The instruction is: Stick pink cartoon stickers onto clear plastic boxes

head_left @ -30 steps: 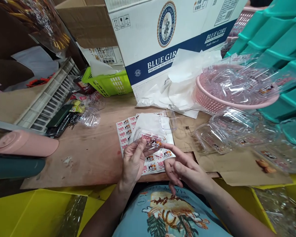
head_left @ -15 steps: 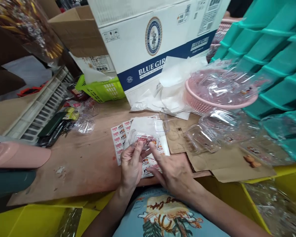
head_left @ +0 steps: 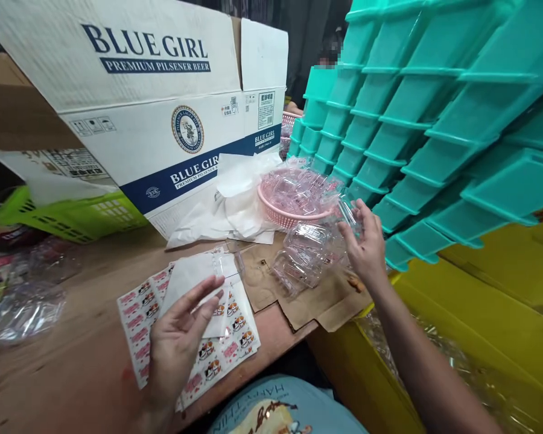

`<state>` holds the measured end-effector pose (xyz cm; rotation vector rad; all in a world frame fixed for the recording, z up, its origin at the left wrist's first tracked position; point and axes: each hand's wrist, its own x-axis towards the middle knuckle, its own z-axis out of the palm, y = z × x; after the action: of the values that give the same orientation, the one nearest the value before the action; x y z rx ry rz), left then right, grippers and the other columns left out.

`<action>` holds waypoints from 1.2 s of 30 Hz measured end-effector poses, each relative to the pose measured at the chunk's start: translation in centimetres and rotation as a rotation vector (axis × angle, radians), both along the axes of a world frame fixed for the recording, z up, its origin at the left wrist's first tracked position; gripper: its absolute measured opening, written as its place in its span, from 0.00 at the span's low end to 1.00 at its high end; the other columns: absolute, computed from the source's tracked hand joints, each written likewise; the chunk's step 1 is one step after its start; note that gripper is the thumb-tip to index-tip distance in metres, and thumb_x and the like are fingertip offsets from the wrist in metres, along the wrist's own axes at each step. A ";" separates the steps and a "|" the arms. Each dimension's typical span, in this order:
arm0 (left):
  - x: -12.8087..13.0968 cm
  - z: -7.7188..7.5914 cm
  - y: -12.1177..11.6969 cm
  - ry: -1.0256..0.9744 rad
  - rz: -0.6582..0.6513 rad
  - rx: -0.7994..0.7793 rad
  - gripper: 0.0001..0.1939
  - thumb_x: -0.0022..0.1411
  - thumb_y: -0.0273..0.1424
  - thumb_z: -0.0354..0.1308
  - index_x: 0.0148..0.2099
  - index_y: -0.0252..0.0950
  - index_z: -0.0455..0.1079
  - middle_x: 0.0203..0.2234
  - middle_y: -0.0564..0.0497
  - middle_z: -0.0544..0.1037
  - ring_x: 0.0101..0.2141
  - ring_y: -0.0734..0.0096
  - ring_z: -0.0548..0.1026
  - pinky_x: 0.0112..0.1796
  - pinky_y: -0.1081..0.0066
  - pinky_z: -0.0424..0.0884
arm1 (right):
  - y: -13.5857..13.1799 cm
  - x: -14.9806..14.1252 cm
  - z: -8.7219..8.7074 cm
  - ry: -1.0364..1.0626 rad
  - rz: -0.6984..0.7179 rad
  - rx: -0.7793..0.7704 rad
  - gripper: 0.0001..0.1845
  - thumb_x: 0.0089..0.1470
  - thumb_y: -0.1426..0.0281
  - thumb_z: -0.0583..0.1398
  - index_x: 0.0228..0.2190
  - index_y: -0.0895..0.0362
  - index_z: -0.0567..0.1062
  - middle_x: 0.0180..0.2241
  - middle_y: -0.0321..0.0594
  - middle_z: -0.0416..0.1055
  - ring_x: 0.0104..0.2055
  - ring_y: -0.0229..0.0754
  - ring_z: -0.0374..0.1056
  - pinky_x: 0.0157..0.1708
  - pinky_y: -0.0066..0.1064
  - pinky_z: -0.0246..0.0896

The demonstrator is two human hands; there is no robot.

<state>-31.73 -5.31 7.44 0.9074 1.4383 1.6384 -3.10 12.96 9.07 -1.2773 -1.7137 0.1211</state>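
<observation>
My left hand [head_left: 181, 337] is over the printed sticker sheets [head_left: 140, 337], thumb and fingers apart, holding nothing. The sheets show cartoon cats and pink lettering, and white paper [head_left: 185, 283] partly covers them. Just beyond my left fingertips, a clear plastic case piece [head_left: 235, 259] rests at the sheets' far edge. My right hand [head_left: 366, 244] is raised at the right of the pink basket [head_left: 294, 218], with a clear plastic case [head_left: 347, 212] between thumb and fingers. Clear cases fill the basket, and more clear cases [head_left: 301, 265] lie in front of it.
Stacked teal bins [head_left: 411, 120] rise on the right, beside a yellow container [head_left: 479, 301] holding clear plastic. A white beer carton [head_left: 163, 126] stands behind the table, a green basket [head_left: 67, 214] at left. Brown cardboard [head_left: 294, 310] lies on the table. Another person's hand [head_left: 293, 108] shows behind.
The view has turned right. My hands have parted: the right has moved to the basket with a clear case, and the left has let go and stays over the sheets.
</observation>
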 end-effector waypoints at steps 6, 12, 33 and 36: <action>-5.2 -2.1 1.6 0.332 0.145 -0.011 0.21 0.59 0.38 0.66 0.53 0.36 0.75 0.52 0.44 0.78 0.50 0.59 0.77 0.57 0.56 0.71 | 5.6 5.6 -3.6 -0.344 -0.148 0.059 0.30 0.63 0.56 0.50 0.56 0.63 0.71 0.49 0.60 0.70 0.53 0.60 0.65 0.54 0.57 0.60; -7.8 -4.6 3.7 0.731 0.131 -0.104 0.26 0.58 0.43 0.65 0.55 0.35 0.73 0.50 0.42 0.76 0.43 0.62 0.77 0.46 0.58 0.76 | 1.9 -0.1 -2.1 -0.315 0.013 0.293 0.23 0.63 0.64 0.57 0.57 0.58 0.72 0.48 0.57 0.71 0.52 0.56 0.65 0.53 0.48 0.63; -8.3 -6.4 -2.4 1.245 -0.063 0.183 0.16 0.65 0.23 0.54 0.53 0.36 0.75 0.47 0.43 0.80 0.50 0.58 0.76 0.50 0.55 0.76 | -7.9 -12.6 -2.9 -0.075 0.780 -0.029 0.22 0.61 0.71 0.61 0.57 0.53 0.69 0.36 0.42 0.77 0.37 0.44 0.74 0.37 0.37 0.73; -6.3 -4.5 -3.1 1.199 -0.087 0.206 0.21 0.64 0.23 0.56 0.58 0.41 0.72 0.52 0.44 0.78 0.56 0.56 0.72 0.57 0.51 0.70 | -10.6 -15.3 -4.1 0.186 0.928 -0.529 0.30 0.67 0.65 0.54 0.67 0.52 0.53 0.35 0.42 0.78 0.32 0.42 0.75 0.29 0.33 0.73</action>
<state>-38.06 -8.37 2.90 2.2571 1.8992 1.1560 -18.38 2.34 5.02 -0.6693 -2.0455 1.2549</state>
